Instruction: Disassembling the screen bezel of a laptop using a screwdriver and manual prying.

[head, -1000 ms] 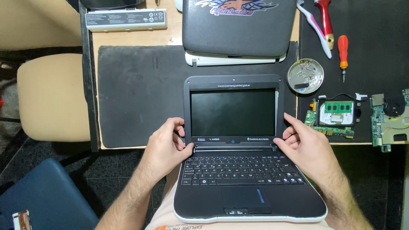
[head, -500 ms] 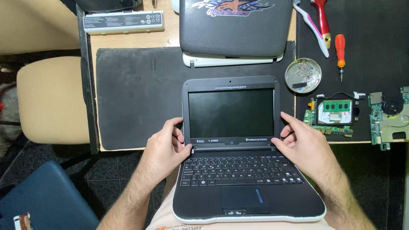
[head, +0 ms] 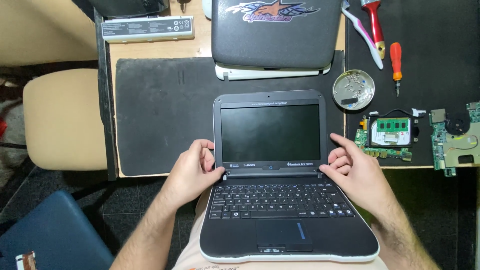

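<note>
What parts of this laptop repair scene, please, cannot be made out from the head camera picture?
- Left hand fingertips: curled behind the open netbook's screen edge.
- Netbook front edge: partly cut off by the bottom edge.
- Small parts in the round metal dish: too small to tell.
- Green circuit board: cut off at the right edge.
- Closed laptop: top cut off.

Laptop screen [head: 270, 132] sat centre, near the desk edge: dark rectangle, unlit, in a grey bezel. Far left, a long grey battery [head: 148, 28] carried a white label strip. Far centre, a closed dark laptop lid [head: 275, 32] bore a multicolour sticker [head: 271, 11].
</note>
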